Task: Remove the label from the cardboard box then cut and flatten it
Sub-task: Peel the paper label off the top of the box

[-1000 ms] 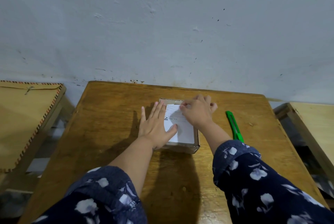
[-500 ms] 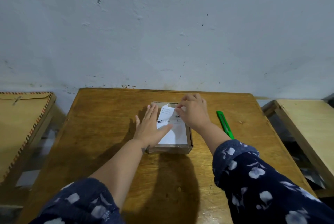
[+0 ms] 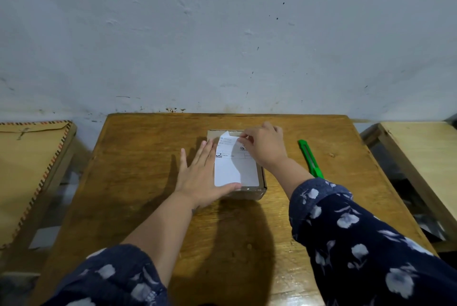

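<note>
Left hand [image 3: 197, 177] laid flat with straight fingers on cardboard box [image 3: 262, 177] at 9 o'clock, label [image 3: 235, 169] corner pinched by right hand [image 3: 264, 147] at 12 o'clock.

Count in front of you: one cardboard box [image 3: 261, 182], one white label [image 3: 235, 169], one green cutter [image 3: 310, 158] near the table [image 3: 138, 182]'s right edge, two hands, one envelope [image 3: 27, 169].

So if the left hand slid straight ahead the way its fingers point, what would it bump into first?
Probably nothing on the table. The left hand points up along the cardboard box's left side; beyond its fingertips lies bare wood, then the wall. Depth is hard to judge.
</note>
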